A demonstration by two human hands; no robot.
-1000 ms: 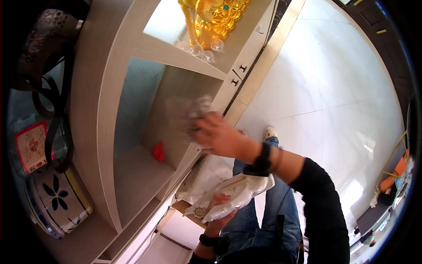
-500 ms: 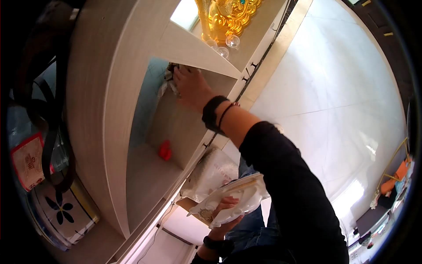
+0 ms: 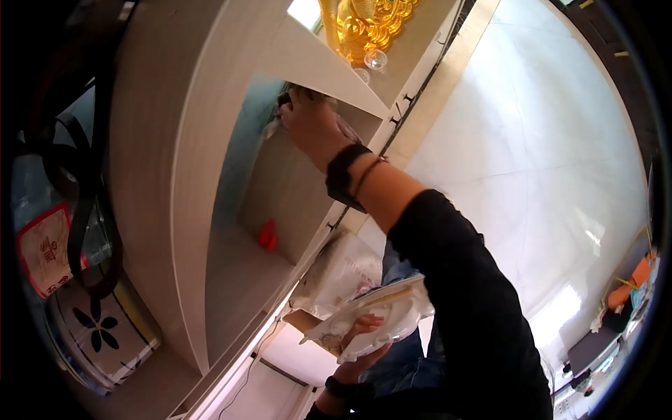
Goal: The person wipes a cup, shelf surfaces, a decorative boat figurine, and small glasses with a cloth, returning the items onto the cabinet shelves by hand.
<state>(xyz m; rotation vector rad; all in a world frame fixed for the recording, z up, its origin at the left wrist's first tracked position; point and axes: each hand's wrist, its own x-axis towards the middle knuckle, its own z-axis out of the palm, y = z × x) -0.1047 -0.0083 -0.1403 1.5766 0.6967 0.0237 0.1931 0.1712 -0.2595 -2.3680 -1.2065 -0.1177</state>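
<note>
My right hand reaches into the upper corner of an open cabinet compartment. Its fingers curl round a dark thing partly wrapped in clear plastic; the kind of thing is hidden by the hand. Lower down, in front of the cabinet, my left hand grips a white plastic bag, fingers folded over it. What the bag contains cannot be made out. A small red object lies in the same compartment, well below my right hand.
Above, the neighbouring compartment holds a golden ornament and a clear glass ball. A plastic-wrapped package is beside the cabinet's edge. On the cabinet top are a flower-patterned box and a dark strap. Pale tiles cover the floor.
My right hand has shifted slightly up and right in the view, its fingers now curled further round the dark thing. More clear plastic shows beside it. My left hand keeps holding the bag.
</note>
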